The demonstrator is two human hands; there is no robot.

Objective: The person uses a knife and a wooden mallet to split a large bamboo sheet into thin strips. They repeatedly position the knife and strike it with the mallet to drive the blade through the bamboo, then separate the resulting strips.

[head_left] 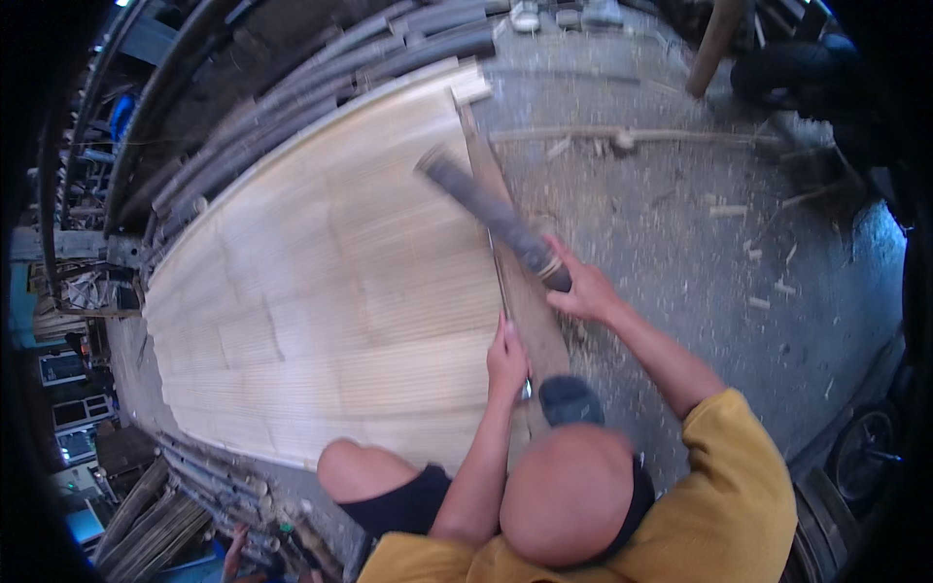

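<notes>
While the right hand (pixel 583 289) wraps its fingers round 1 end of a dark club (pixel 491 216), the left hand's (pixel 507 364) fingers close on a thin tool (pixel 500 280) along the pale mat's (pixel 321 282) right edge, beside a board (pixel 537 325).

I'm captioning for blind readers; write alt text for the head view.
A person's right hand grips a dark club; the left hand holds a thin tool along the edge of a pale ridged sheet. Scraps litter the grey floor.
</notes>
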